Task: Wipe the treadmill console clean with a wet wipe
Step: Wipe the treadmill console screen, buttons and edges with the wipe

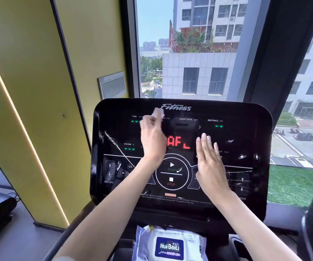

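The black glossy treadmill console fills the middle of the view, with red letters lit at its centre and white smears and streaks on its left and right sides. My left hand is raised against the upper left part of the screen and pinches a small white wet wipe just below the Fitness logo. My right hand lies flat with fingers together and extended on the right half of the screen, holding nothing.
A pack of wet wipes with a blue label lies on the ledge below the console. A yellow wall panel stands to the left. A large window behind the console looks out on buildings.
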Available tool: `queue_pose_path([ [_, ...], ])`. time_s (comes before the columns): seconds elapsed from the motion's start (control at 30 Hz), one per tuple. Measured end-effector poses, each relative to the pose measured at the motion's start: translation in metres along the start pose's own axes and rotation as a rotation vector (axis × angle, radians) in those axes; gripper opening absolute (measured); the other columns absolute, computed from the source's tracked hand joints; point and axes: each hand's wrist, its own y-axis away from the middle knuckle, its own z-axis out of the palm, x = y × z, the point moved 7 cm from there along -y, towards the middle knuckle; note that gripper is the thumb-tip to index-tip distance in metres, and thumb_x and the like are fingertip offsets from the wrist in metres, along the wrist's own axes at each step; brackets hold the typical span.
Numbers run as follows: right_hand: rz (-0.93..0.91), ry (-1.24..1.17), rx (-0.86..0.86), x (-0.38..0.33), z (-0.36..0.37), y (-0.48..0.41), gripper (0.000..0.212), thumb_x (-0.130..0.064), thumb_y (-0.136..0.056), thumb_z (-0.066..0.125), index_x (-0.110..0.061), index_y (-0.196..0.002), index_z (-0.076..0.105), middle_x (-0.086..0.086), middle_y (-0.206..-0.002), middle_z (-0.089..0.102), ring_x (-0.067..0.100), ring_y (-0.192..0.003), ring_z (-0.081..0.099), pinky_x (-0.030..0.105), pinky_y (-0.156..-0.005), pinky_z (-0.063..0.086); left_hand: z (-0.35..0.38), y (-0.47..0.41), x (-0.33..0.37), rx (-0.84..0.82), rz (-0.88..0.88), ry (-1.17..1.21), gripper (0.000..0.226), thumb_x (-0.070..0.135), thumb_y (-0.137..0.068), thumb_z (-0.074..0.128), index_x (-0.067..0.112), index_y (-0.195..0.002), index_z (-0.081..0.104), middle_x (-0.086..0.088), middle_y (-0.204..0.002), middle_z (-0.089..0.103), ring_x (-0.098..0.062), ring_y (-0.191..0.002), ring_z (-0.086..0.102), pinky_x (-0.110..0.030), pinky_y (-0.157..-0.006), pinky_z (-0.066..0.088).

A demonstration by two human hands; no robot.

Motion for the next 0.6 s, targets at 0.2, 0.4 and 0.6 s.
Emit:
queue_pose_path([
  [0.2, -0.006, -0.005, 0.001, 0.002, 0.000, 0.000, 0.092, 0.022, -0.058, 0.060, 0.009, -0.141, 0.024, 0.027, -0.149, 0.022, 0.036, -0.139, 0.019, 0.050, -0.112, 0.022, 0.016, 0.002, 0.001, -0.046, 0.146, 0.020, 0.066, -0.021, -0.068, 0.047, 0.008, -0.126, 0.055, -0.013, -0.093, 0.050, -0.025, -0.082, 0.045, -0.031, -0.063, 0.046],
  [0.4, -0.013, 0.025, -0.013, 0.002, -0.002, -0.001, 0.093, 0.019, -0.055, 0.065, 0.010, -0.140, 0.027, 0.027, -0.148, 0.023, 0.036, -0.139, 0.019, 0.049, -0.112, 0.023, 0.035, 0.030, 0.057, -0.230, 0.676, -0.022, 0.067, -0.018, -0.063, 0.055, 0.008, -0.125, 0.055, -0.003, -0.097, 0.037, -0.023, -0.080, 0.039, -0.032, -0.058, 0.047],
  [0.6, -0.005, 0.021, -0.019, 0.001, -0.003, -0.001, 0.094, 0.017, -0.055, 0.067, 0.009, -0.140, 0.027, 0.027, -0.148, 0.024, 0.037, -0.139, 0.021, 0.048, -0.112, 0.022, 0.029, 0.012, 0.045, -0.143, 0.281, 0.051, 0.065, -0.019, -0.069, 0.054, 0.009, -0.128, 0.054, -0.011, -0.093, 0.049, -0.025, -0.082, 0.044, -0.028, -0.063, 0.045],
])
